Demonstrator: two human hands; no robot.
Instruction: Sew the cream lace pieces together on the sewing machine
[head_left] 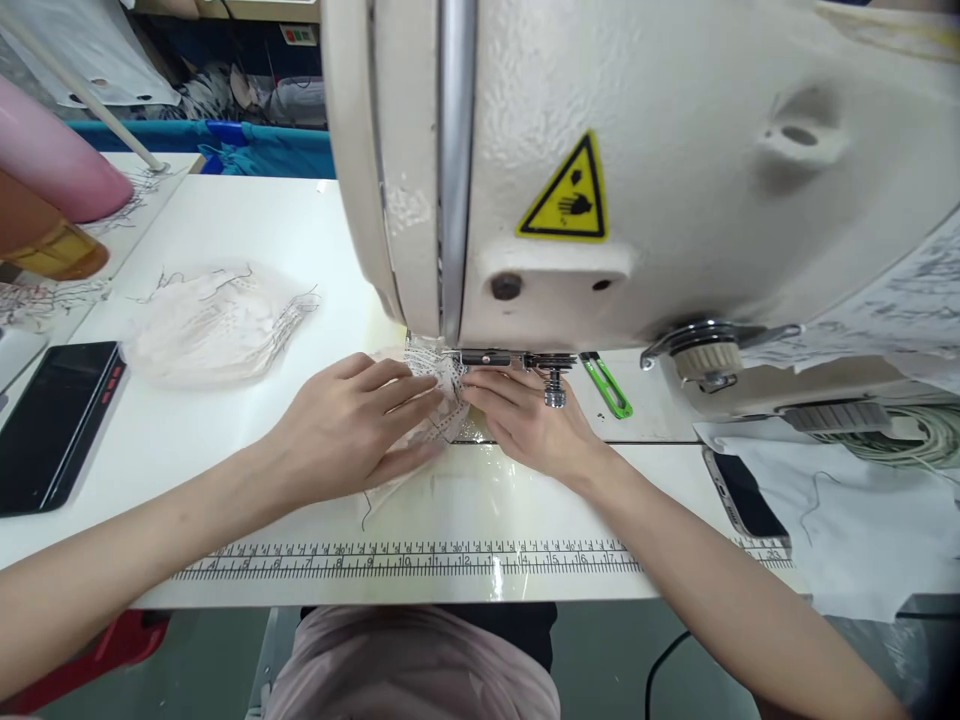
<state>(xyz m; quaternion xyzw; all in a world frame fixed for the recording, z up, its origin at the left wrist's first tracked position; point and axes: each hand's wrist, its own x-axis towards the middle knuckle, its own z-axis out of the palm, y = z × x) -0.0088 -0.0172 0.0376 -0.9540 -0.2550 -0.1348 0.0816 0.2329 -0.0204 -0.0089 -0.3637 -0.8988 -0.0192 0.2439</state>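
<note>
A piece of thin white lace fabric (426,432) lies under the front of the sewing machine head (570,90), beside the metal presser and needle parts (491,359). My left hand (360,425) rests over the fabric from the left, its fingers stretched out flat and slightly apart. From the right, my right hand (532,420) has its fingers together with the tips on the fabric's right edge, close to the needle area. Machine parts cover some of that hand. A loose dark thread trails from the fabric toward the front.
A heap of sheer white pieces (217,325) lies left, near a black phone (56,425) and thread cones (67,150). Green thread snips (609,385) lie right of the needle. Another phone (746,495) sits farther right. A printed ruler (450,560) runs along the front edge.
</note>
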